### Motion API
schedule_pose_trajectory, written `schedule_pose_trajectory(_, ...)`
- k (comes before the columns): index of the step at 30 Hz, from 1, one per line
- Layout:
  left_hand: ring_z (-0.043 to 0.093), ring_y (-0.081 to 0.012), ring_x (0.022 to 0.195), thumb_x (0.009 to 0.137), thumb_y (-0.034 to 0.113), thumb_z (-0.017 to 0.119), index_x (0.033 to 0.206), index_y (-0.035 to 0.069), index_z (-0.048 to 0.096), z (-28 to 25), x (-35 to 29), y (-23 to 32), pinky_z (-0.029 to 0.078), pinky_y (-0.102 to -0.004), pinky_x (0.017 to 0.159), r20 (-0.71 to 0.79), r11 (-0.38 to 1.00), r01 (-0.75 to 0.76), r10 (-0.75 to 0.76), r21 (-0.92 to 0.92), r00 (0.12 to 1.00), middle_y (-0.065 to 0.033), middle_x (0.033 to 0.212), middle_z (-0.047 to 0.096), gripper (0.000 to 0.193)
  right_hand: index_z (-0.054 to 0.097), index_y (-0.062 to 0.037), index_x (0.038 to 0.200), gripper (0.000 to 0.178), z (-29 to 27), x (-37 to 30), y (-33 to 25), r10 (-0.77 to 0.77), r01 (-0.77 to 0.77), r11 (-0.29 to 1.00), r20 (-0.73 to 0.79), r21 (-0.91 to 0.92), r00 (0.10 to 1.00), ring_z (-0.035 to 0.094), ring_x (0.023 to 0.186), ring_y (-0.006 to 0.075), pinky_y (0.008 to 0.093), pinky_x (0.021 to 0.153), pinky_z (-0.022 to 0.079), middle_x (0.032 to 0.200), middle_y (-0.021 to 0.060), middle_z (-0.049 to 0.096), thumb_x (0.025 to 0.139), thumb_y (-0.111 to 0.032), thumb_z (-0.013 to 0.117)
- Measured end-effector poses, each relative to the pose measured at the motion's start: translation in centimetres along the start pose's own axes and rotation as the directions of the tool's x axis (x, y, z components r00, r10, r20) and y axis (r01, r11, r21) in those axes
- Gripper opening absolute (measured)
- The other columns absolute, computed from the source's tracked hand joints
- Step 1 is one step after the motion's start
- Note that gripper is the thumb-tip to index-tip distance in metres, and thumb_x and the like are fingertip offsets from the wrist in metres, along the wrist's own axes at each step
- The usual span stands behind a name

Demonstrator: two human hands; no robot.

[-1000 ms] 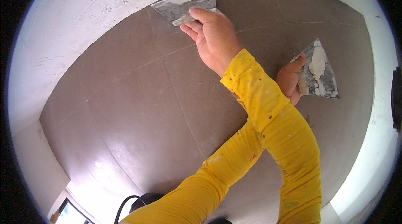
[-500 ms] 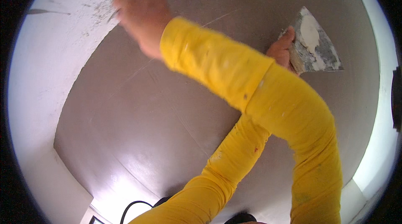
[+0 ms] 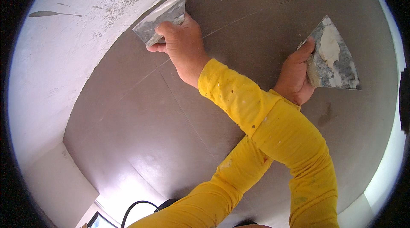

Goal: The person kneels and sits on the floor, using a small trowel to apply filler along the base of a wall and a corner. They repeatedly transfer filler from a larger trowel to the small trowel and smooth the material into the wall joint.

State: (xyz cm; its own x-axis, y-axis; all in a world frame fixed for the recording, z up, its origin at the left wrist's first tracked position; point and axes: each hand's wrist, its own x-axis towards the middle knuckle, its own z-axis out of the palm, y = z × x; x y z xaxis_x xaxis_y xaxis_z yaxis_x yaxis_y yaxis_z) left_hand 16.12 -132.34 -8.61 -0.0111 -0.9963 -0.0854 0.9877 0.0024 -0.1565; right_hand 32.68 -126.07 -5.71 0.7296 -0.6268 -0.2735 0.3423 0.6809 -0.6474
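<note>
My arms are crossed in yellow sleeves, the right forearm lying over the left. At the upper left, my right hand (image 3: pixel 188 51) grips a putty knife (image 3: pixel 164 14), its broad metal blade held close to the edge where the white wall meets the brown surface. My left hand (image 3: pixel 294 76), at the upper right, is closed around a second, wide putty knife (image 3: pixel 347 68). A patch of pale filler (image 3: pixel 329 45) sits on that blade, with grey smears around it. The handles of both knives are mostly hidden in my hands.
The white wall (image 3: pixel 51 70) curves along the left, with a rough, speckled patch (image 3: pixel 128 2) and dark streaks (image 3: pixel 45 14). Thin straight lines cross the brown surface (image 3: pixel 132 117). A black cable (image 3: pixel 136 204) loops at the bottom, near a dark-framed object (image 3: pixel 100 220).
My right hand has come away from the white wall, moving right and down, and its knife blade now shows fully. My left hand with its knife sits slightly lower and further right in view.
</note>
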Motion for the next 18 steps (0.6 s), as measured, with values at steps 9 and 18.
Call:
schedule_pose_trajectory(9, 0.060, -0.0287, 0.112, 0.098, 0.034, 0.049, 0.125, 0.004, 0.054, 0.6, -0.2, -0.3, 0.044, -0.0460, 0.102, -0.027, 0.997, 0.005, -0.008, -0.083, 1.000, -0.0133, 0.120, 0.063, 0.041, 0.053, 0.0021, 0.102, 0.025, 0.8, 1.8, -0.2, -0.074, 0.074, 0.997, 0.074, 0.009, 0.994, 0.065, 0.088, 0.0194, 0.0347, 0.081, 0.060, 0.101, 0.0130, 0.059, 0.089, -0.017, 0.062)
schedule_pose_trajectory(18, 0.061, -0.0297, 0.110, 0.098, 0.035, 0.049, 0.125, 0.003, 0.054, 0.3, 0.2, 0.4, 0.044, -0.0475, 0.101, 0.053, 0.990, -0.008, 0.016, -0.142, 0.998, -0.0136, 0.120, 0.062, 0.042, 0.049, 0.0063, 0.090, 0.036, 2.5, 4.4, -0.2, -0.166, 0.163, 0.986, 0.060, 0.041, 0.984, 0.062, 0.074, 0.0167, 0.0252, 0.064, 0.057, 0.088, 0.0120, 0.059, 0.084, -0.022, 0.071)
